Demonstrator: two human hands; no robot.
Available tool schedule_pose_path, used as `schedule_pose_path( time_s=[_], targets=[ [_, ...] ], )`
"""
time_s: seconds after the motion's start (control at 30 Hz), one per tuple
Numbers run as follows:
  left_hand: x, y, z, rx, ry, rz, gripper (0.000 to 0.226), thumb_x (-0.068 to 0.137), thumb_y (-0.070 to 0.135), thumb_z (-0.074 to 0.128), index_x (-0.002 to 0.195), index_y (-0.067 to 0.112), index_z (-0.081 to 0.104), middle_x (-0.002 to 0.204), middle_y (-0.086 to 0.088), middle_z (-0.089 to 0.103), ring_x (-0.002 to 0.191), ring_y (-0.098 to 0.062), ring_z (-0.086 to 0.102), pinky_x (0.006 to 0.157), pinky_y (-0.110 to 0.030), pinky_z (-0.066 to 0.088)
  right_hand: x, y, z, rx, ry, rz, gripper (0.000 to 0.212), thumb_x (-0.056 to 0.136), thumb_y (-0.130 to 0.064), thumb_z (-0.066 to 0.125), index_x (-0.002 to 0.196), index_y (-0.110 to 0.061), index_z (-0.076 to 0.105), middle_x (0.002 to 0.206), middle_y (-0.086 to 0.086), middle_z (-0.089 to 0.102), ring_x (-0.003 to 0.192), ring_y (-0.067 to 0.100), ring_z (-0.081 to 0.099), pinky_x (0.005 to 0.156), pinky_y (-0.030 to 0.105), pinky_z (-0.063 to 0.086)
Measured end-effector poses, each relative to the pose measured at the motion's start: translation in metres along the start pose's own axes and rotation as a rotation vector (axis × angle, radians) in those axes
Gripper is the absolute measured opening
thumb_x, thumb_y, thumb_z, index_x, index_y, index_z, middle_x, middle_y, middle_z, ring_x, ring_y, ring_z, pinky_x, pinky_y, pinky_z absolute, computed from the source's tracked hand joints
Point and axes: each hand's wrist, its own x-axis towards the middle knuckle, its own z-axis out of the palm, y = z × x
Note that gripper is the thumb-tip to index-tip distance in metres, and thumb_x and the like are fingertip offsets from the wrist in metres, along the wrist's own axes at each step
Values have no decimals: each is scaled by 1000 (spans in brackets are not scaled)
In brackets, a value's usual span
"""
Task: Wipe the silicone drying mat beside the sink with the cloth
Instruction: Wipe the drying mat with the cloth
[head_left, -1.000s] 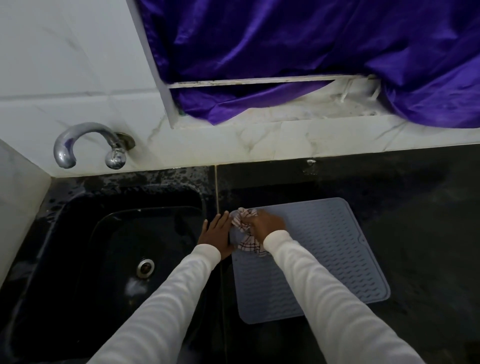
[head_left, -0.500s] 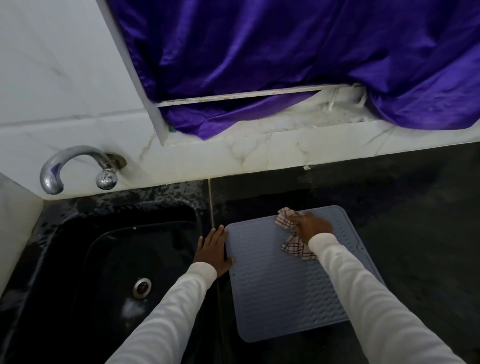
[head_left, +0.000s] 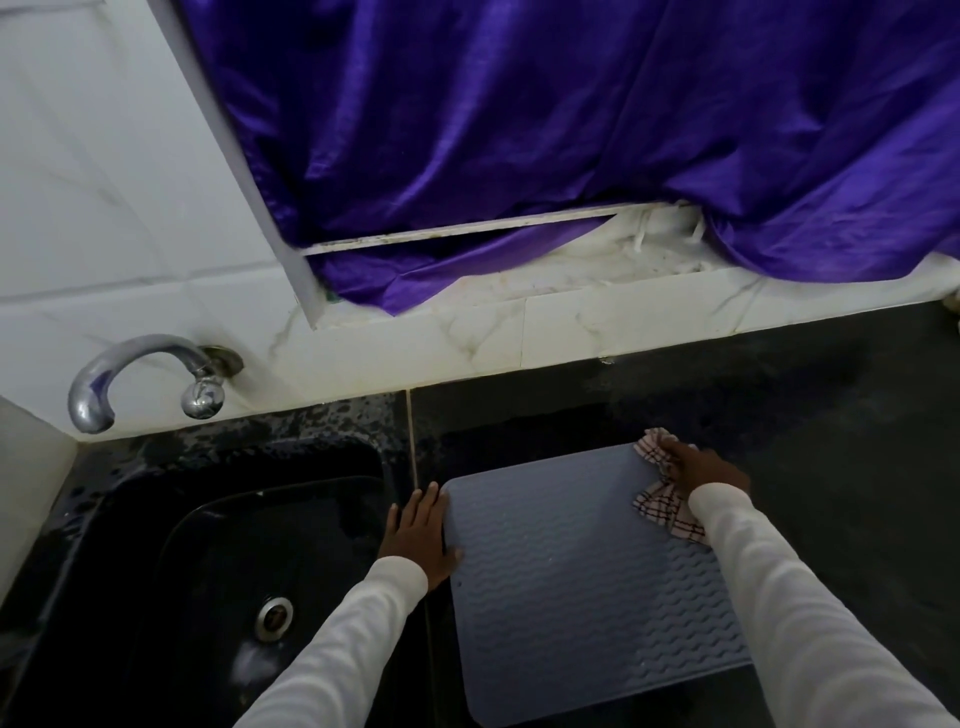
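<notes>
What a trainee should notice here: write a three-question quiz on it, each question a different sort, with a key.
1. True or false: the cloth lies in the sink.
2. Which hand holds the cloth? A) left B) right C) neither
3. Fill in: the left hand rests flat at the mat's ____ edge, the side nearest the sink.

Key
1. False. The cloth is bunched under the right hand at the far right corner of the grey silicone mat.
2. B.
3. Left. The palm lies open, fingers spread, thumb touching the mat.
</notes>
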Motion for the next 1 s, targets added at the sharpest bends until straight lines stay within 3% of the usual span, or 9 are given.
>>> schedule_pose_path(
  time_s=[0.23, 0.57, 1.0],
  targets=[
    [1, 5, 0, 47, -19, -32, 85, 95, 52, 41, 154, 19, -11, 162, 0, -15, 150, -23, -9, 120, -49, -3, -9, 12, 6, 23, -41, 62, 50, 96, -50, 32, 145, -46, 26, 137, 6, 53, 117, 31, 56, 93, 39, 47],
    [2, 13, 2, 103, -19, -76, 85, 95, 50, 43, 154, 19, -10, 162, -1, -13, 150, -24, -5, 120, -50, -3, -50, 37, 14, 35, -142, 67, 52, 93, -53, 39, 143, -47, 29, 135, 6, 55, 116, 30, 57, 95, 38, 46],
    [-2, 13, -2, 131, -7, -54, 81, 95, 50, 41, 155, 20, -5, 163, 1, -9, 150, -24, 0, 119, -51, 0, -130, 83, 36, 32, -145, 85, 45, 95, -59, 32, 138, -47, 40, 137, 6, 54, 118, 30, 56, 98, 36, 45]
  ],
)
